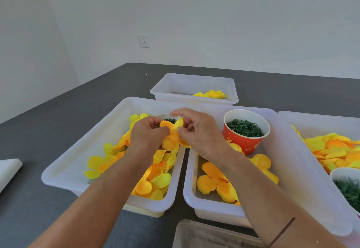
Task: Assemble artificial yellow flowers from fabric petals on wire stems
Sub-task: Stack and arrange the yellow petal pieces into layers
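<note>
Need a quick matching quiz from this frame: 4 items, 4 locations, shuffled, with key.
Items:
1. red paper cup
2. finished yellow flowers
3. petal piece
4. wall socket

Places:
A. far tub
B. middle tub, filled with green rings
C. white wall
D. pinched between left hand and right hand

Pairs: 1-B, 2-A, 3-D, 4-C
</note>
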